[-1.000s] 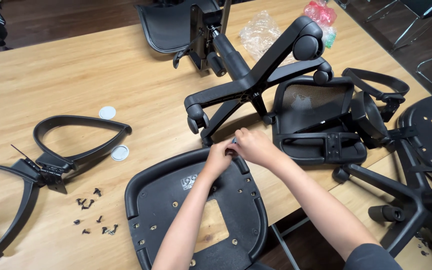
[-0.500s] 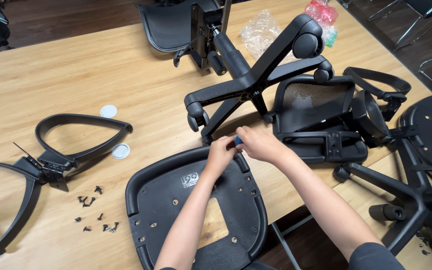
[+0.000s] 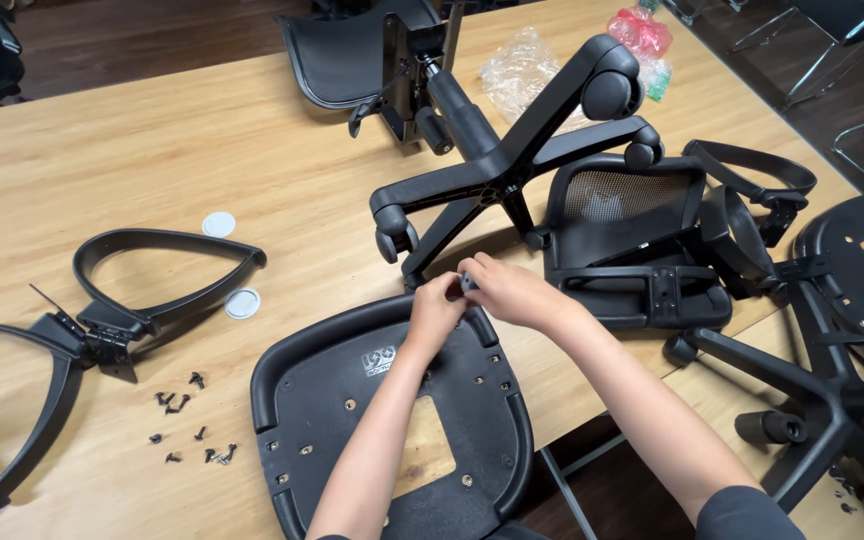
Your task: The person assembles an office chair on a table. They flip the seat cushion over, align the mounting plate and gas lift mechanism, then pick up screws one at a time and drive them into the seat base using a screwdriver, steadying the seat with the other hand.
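At the far rim of the black seat pan (image 3: 322, 400): assembly barely begun.
Left hand (image 3: 439, 313) and right hand (image 3: 508, 292) pinch one small dark fitting (image 3: 468, 283); screws (image 3: 187, 425), armrests (image 3: 152, 290), wheeled base (image 3: 512, 160) unattached.

A small dark part (image 3: 468, 283), too small to make out clearly, is pinched between the fingers of both hands, right where they meet above the far rim of the black seat pan (image 3: 322, 375). The seat pan lies upside down and flat at the near edge of the wooden surface (image 3: 152, 140), its curved raised rim running around the left and far sides. Its underside shows several small screw holes, a pale emblem near the far edge, and a rectangular opening in the middle through which wood shows.
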